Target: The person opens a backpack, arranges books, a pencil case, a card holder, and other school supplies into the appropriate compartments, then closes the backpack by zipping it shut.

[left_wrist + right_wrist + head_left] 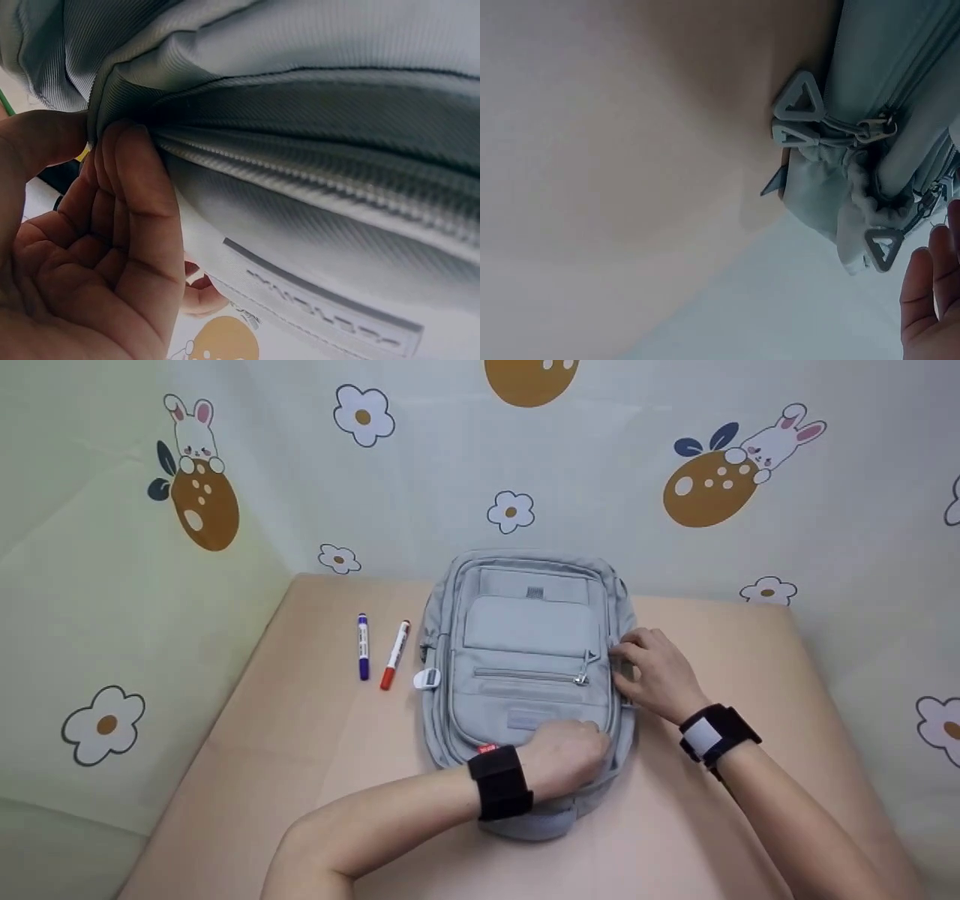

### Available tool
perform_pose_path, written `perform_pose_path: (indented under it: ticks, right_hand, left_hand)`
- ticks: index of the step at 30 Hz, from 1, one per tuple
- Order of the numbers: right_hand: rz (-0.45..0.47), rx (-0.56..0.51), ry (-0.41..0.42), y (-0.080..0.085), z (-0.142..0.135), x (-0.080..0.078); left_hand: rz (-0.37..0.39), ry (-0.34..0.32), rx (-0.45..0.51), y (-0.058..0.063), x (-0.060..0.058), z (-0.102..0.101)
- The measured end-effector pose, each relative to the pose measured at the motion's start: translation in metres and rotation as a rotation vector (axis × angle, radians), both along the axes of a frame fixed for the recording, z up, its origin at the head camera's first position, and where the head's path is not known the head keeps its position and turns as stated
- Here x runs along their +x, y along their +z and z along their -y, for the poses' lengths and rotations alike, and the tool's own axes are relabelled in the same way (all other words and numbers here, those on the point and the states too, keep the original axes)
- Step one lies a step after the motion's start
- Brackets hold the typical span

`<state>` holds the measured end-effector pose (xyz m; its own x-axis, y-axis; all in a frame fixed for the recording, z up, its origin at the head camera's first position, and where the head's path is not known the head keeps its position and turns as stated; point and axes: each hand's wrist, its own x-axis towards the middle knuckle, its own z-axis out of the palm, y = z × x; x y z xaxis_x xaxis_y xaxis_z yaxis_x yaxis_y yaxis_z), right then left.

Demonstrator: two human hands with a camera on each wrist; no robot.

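Observation:
A grey backpack lies on its back on the table, front pockets facing up. My left hand reaches across its lower right part. In the left wrist view, the thumb and fingers of that hand pinch a fold of the backpack's fabric, beside a long zipper. My right hand is at the bag's right side, its thumb and index finger bent toward the edge. Their tips are hidden there. In the right wrist view, some fingers show near a triangular zipper pull.
To the left of the backpack lie a blue-capped marker and a red-capped marker. A round white tag hangs at the bag's left side. Patterned cloth rises behind the table.

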<state>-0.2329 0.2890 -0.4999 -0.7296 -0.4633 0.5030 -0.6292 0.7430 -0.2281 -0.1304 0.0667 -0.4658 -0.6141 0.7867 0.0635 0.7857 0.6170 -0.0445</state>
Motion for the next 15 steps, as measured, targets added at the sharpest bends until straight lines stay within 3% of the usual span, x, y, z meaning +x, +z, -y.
perform_pose_path:
  ticks: [4, 9, 15]
  right_hand:
    - [0.030, -0.024, -0.020, -0.001, 0.004, 0.000]
    - [-0.015, -0.026, -0.003, -0.002, 0.004, -0.001]
    - [-0.124, -0.007, 0.008, 0.000, -0.001, 0.003]
  left_hand:
    - [0.003, 0.008, 0.004, 0.001, 0.000, 0.002]
    - [-0.004, -0.013, 0.048, 0.006, -0.001, 0.007]
    - [-0.089, -0.015, 0.110, 0.012, -0.020, 0.018]
